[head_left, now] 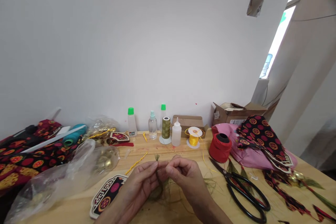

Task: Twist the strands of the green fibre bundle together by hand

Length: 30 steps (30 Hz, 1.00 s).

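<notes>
My left hand (143, 180) is closed, thumb against fingers, on a bundle of olive-green thread (157, 157). Its short cut end pokes up above the fingertips, and the strands hang down below the palm. Close by on the right, my right hand (187, 176) is pinched, thumb on forefinger; whatever lies between the fingertips is too fine to make out. Loose green threads (210, 183) are scattered on the table behind and beside my right hand. Beside my left wrist lies a dark patterned fabric piece with a cream fretwork frame (109, 192), its yellow cord (136, 163) stretching away behind.
Black-handled scissors (244, 189) lie at right beside a red thread spool (220, 148). Along the wall stand a green thread cone (166, 128), a white squeeze bottle (176, 134) and a yellow cord spool (194, 138). Plastic bags (70, 173) and patterned cloth (21, 161) cover the left.
</notes>
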{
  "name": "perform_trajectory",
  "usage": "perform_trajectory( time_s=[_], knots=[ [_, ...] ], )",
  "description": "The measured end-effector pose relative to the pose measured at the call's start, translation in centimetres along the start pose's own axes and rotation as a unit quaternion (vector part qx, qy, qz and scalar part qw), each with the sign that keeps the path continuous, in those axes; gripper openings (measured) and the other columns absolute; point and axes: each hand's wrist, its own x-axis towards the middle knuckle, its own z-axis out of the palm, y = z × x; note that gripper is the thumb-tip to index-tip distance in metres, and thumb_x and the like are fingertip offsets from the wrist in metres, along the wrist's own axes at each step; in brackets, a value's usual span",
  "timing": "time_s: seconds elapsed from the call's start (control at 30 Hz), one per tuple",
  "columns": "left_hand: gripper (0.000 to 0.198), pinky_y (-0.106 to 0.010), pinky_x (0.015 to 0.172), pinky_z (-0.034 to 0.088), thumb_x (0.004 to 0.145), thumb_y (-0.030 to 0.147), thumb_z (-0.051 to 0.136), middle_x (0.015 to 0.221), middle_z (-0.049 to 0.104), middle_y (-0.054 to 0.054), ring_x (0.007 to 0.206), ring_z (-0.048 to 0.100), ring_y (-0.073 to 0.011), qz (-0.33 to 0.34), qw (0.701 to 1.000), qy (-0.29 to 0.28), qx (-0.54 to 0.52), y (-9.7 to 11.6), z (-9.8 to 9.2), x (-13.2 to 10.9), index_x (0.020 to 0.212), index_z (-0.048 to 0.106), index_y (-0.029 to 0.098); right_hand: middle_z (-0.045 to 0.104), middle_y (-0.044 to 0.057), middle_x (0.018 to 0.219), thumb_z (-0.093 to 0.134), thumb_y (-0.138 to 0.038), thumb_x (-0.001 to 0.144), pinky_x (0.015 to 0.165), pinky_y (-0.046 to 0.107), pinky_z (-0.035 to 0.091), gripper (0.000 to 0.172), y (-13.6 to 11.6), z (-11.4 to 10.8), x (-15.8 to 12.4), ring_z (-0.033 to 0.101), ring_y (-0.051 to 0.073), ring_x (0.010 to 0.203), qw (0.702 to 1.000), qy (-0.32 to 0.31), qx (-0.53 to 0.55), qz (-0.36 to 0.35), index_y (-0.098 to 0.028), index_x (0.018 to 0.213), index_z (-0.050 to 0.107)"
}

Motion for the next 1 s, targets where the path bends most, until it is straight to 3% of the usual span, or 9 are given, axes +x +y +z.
perform_trajectory(
  time_s=[0.2,0.37,0.57,0.77,1.0],
  knots=[
    [0.017,-0.028,0.07,0.042,0.075,0.016,0.051,0.073,0.068,-0.01,0.072,0.06,-0.0165,-0.023,1.0,-0.008,0.015,-1.0,0.8,-0.2,0.077,0.067,0.01,0.052,-0.001,0.057,0.06,-0.021,0.068,0.052,0.023,0.037,0.011,1.0,-0.3,0.1,0.047,0.012,0.056,0.978,0.055,-0.19,-0.058,-0.016,0.058,0.063],
    [0.015,-0.023,0.061,0.041,0.074,0.021,0.054,0.068,0.065,-0.006,0.063,0.059,-0.0126,-0.052,0.998,0.026,0.037,-1.0,0.7,-0.5,0.073,0.066,0.011,0.053,-0.001,0.056,0.057,-0.015,0.069,0.054,0.023,0.036,0.012,1.3,-0.5,0.0,0.047,0.013,0.057,0.95,0.072,-0.289,-0.092,-0.017,0.058,0.062],
    [0.019,-0.021,0.053,0.039,0.07,0.022,0.058,0.053,0.058,-0.002,0.052,0.053,-0.0101,-0.054,0.996,0.039,0.051,-1.0,0.7,-0.5,0.055,0.061,0.01,0.05,-0.002,0.056,0.056,-0.016,0.069,0.051,0.021,0.036,0.012,1.3,-0.4,0.0,0.046,0.011,0.054,0.947,0.087,-0.3,-0.077,-0.015,0.058,0.061],
    [0.021,-0.018,0.045,0.033,0.07,0.023,0.059,0.051,0.055,-0.002,0.048,0.049,-0.0092,-0.053,0.995,0.01,0.078,-1.2,0.2,-0.2,0.053,0.058,0.011,0.053,0.0,0.057,0.056,-0.018,0.068,0.052,0.022,0.039,0.013,1.6,-0.5,0.1,0.049,0.012,0.056,0.953,0.086,-0.283,-0.066,-0.014,0.058,0.062],
    [0.02,-0.02,0.054,0.038,0.07,0.02,0.058,0.049,0.055,-0.001,0.049,0.049,-0.0083,-0.044,0.995,0.016,0.09,-1.2,0.0,0.1,0.052,0.06,0.01,0.056,0.0,0.051,0.062,-0.036,0.062,0.05,0.024,0.04,0.024,2.3,-0.9,0.7,0.05,0.012,0.05,0.986,0.097,-0.128,0.033,-0.012,0.059,0.061]
  ],
)
